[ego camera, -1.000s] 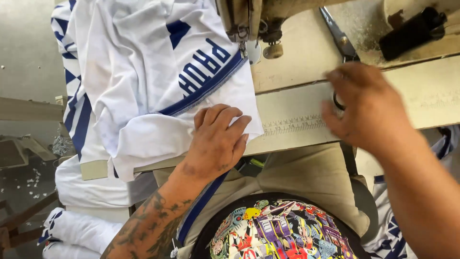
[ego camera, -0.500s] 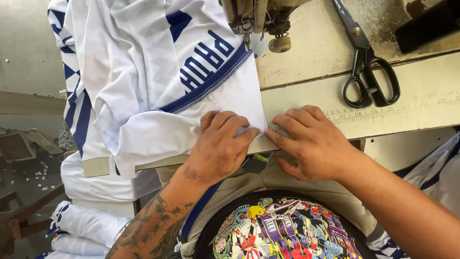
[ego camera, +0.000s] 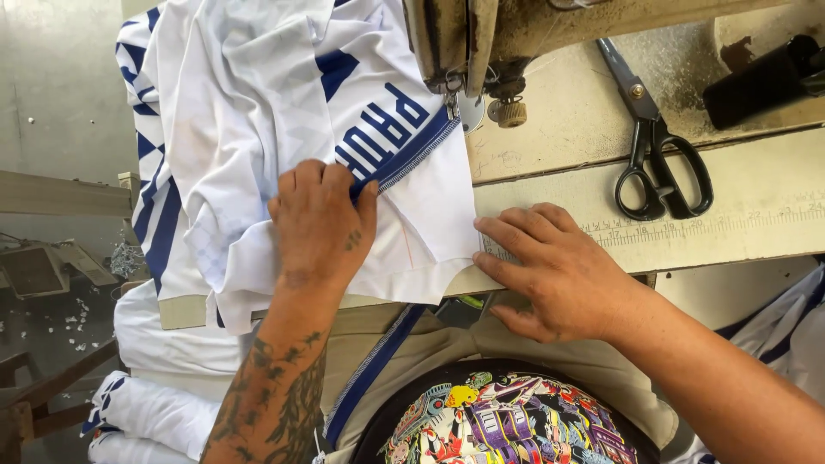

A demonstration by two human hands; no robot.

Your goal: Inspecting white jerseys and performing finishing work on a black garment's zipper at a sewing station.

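Under the left hand (ego camera: 320,225) lies a white garment (ego camera: 258,129) of thin, smooth knit cloth with a faint sheen, its navy trim (ego camera: 411,150) edged in ribbed stitching. By the right hand's (ego camera: 559,273) fingertips the table (ego camera: 756,215) is pale laminate — matt, scuffed and dusty. Beyond that hand, the scissors (ego camera: 655,146) have dull metal blades and glossy black handles. Above the left hand, the sewing machine (ego camera: 481,39) is worn, grimy painted metal.

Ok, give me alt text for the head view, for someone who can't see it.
Seen from above, a person's left hand presses flat on a white and blue garment under a sewing machine, while the right hand rests at the fabric's edge on the table. Black scissors lie to the right, and more white and blue fabric hangs off the table's left side.
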